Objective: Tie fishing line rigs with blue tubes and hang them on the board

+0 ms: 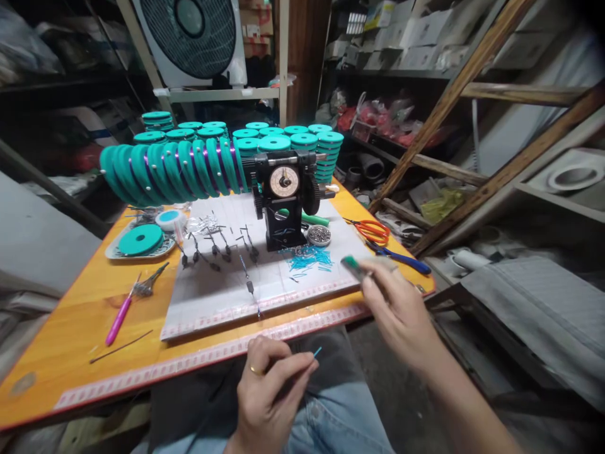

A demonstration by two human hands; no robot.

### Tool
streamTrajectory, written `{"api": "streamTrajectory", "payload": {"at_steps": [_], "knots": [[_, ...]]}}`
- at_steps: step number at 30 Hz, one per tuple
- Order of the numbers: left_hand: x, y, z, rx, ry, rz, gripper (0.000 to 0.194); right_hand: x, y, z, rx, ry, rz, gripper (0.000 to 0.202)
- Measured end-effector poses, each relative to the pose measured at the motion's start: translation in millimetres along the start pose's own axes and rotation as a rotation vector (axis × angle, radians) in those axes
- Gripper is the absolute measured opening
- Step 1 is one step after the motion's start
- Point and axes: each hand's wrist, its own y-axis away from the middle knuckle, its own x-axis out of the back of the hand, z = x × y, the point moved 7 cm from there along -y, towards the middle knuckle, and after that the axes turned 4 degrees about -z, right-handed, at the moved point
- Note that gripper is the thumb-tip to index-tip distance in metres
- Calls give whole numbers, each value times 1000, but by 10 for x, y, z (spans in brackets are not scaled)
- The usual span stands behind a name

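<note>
Over my lap, my left hand [271,388] is closed in a pinch, with a short thin blue tube [317,352] sticking out between thumb and forefinger. My right hand [397,302] is closed around a small object with a green end [350,261], blurred, above the board's right edge. A pile of similar blue tubes [309,258] lies on the white board [212,312], beside a round dish of small metal bits [319,235]. Several dark weights with wire ends [215,251] lie on the board's left half. One weighted piece [250,287] reaches toward the front edge.
A black winding machine [283,202] with a dial carries a row of teal spools [174,167]. Stacked spools [274,144] stand behind. Orange-handled pliers [373,232] and blue-handled pliers [406,257] lie right; a pink-handled tool [119,321] and a tray [113,252] are left.
</note>
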Motion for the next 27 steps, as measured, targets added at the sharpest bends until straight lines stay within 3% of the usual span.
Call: {"api": "streamTrajectory", "payload": {"at_steps": [2, 5, 9, 15, 27], "knots": [[-41, 41, -6, -67, -73, -25, 32, -204, 354, 22, -149, -462, -141, 37], [-96, 93, -11, -160, -159, -44, 34, -600, 820, 33, -450, -1059, -305, 63], [-170, 121, -50, -188, -213, -56, 37, -969, 1099, 36, -809, -1493, -372, 73], [-241, 113, -49, -190, -284, -62, 30, -1194, 1116, 139, -1001, -1601, -445, 71], [-270, 87, -42, -222, -351, -77, 26, -1351, 1152, 133, -1046, -1631, -431, 66]]}}
